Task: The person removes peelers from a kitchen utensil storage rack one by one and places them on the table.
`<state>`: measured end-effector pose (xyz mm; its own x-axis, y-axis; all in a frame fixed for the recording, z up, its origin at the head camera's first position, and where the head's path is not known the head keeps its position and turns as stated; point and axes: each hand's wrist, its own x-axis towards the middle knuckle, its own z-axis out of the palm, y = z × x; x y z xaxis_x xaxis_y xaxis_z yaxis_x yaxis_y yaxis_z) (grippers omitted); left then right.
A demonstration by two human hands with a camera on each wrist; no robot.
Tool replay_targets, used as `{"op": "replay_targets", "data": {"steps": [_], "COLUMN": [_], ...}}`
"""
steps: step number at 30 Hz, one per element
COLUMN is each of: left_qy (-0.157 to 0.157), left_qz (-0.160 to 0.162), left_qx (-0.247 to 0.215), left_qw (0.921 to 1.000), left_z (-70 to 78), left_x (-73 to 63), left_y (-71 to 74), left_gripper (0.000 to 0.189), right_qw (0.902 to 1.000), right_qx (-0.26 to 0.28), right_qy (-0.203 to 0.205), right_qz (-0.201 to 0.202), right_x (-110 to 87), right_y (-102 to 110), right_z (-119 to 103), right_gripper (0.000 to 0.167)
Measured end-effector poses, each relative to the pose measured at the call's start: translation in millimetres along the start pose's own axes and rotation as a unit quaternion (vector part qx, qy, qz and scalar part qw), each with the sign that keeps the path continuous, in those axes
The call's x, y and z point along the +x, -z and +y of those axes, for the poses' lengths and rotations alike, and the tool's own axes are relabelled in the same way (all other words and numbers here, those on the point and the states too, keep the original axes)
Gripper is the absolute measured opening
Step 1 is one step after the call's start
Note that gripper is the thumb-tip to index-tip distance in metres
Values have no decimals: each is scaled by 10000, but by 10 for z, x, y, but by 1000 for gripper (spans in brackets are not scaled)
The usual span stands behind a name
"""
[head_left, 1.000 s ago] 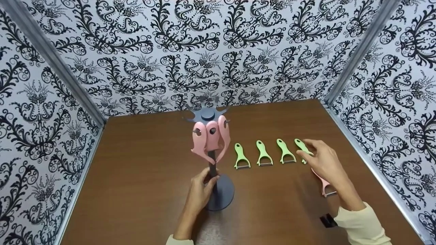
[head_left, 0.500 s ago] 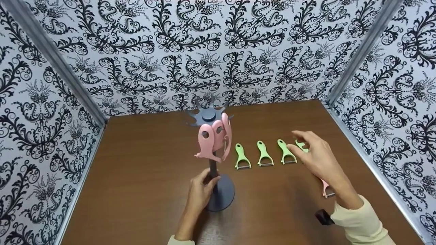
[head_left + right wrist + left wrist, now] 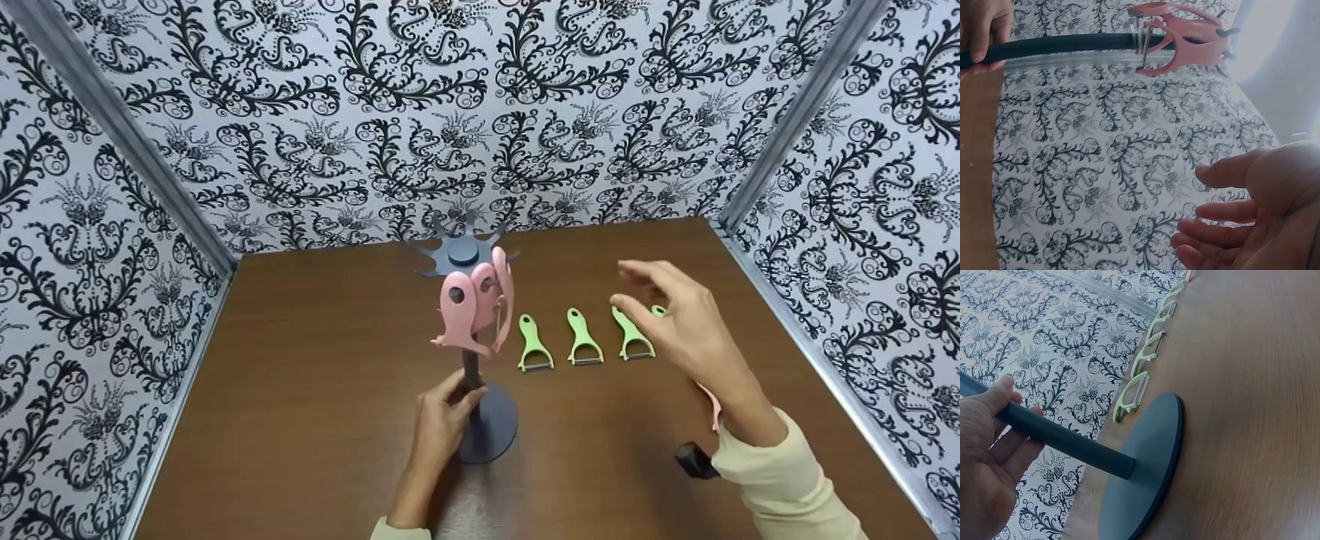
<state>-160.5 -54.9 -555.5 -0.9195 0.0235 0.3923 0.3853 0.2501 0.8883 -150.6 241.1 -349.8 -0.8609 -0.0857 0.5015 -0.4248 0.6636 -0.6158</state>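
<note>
While the left hand (image 3: 441,420) grips the pole of the dark grey stand (image 3: 470,366), the right hand (image 3: 690,322), fingers loosely bent and holding nothing, hovers to the stand's right. Three pink peelers (image 3: 457,315) hang from the stand's hooks; the right wrist view shows blades across their forked ends, mostly hidden from the head. Four smooth green peelers (image 3: 577,326) lie rowed right of the stand, the farthest largely covered in the head view but visible from the left wrist. Beneath the stand's disc base spreads a brown wood-grain table (image 3: 315,390); white walls (image 3: 420,112) with black scrollwork surround it.
</note>
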Motion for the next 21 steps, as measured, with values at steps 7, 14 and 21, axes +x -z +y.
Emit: {"op": "replay_targets", "data": {"steps": [7, 14, 21], "left_qy": [-61, -265, -249], "left_qz": [138, 312, 433], "left_qx": [78, 152, -51], "left_qw": [9999, 9990, 9987], "left_z": [-1, -14, -28], "left_x": [-14, -29, -32], "left_y": [-16, -41, -67], "left_gripper": [18, 21, 23], "right_qw": [9994, 9984, 9960], "right_qx": [140, 217, 323], "right_qy": [299, 521, 822], "right_qz": [-51, -36, -144], "right_x": [99, 175, 241], "right_y": [-54, -102, -124], "right_z": [-194, -315, -438], "right_gripper": [41, 39, 40]}}
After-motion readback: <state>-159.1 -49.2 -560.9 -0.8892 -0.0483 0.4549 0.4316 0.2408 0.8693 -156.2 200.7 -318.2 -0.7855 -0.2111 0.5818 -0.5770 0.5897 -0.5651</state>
